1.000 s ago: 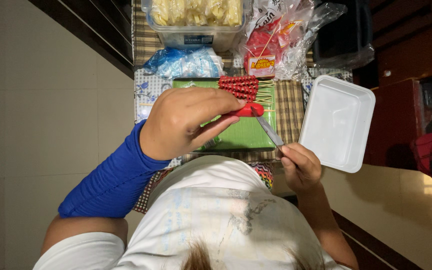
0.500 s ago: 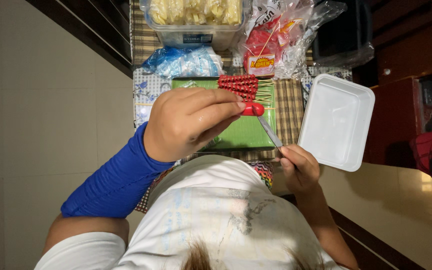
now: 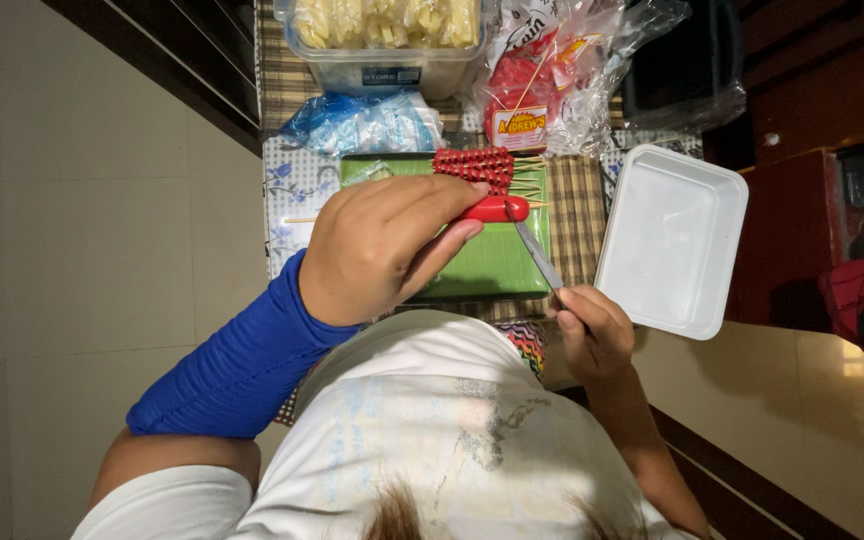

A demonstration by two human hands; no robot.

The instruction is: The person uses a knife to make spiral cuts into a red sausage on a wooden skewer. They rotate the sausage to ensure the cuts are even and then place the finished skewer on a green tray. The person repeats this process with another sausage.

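A: What do my hands hold?

B: My right hand is wrapped tight round a knife. My left hand pinches a red sausage over the green board.

A: And farther off?

B: More sausages on sticks, then a white tray.

left hand hides most of the sausage; food tub cut off at top.

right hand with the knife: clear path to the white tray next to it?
Probably yes. The right hand holds a knife and sits just beside the white tray, with nothing between them; the tray looks empty.
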